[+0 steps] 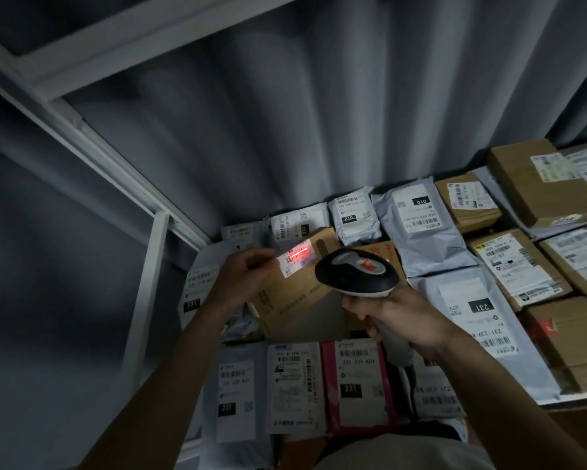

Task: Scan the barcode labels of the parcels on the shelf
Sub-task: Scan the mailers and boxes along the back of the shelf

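A brown cardboard box (295, 293) sits tilted among the parcels on the shelf. My left hand (242, 273) grips its left edge and holds it up. A white label (297, 257) on the box's top corner glows red under the scanner beam. My right hand (397, 317) is closed around the handle of a black and grey barcode scanner (356, 271), whose head points at that label from the right, a short way off it.
Grey mailer bags (421, 225) and brown boxes (536, 184) with labels fill the shelf to the right. Flat parcels, one pink (356, 388), lie along the near edge. A white shelf frame (142, 300) stands at the left, a grey curtain (285, 113) behind.
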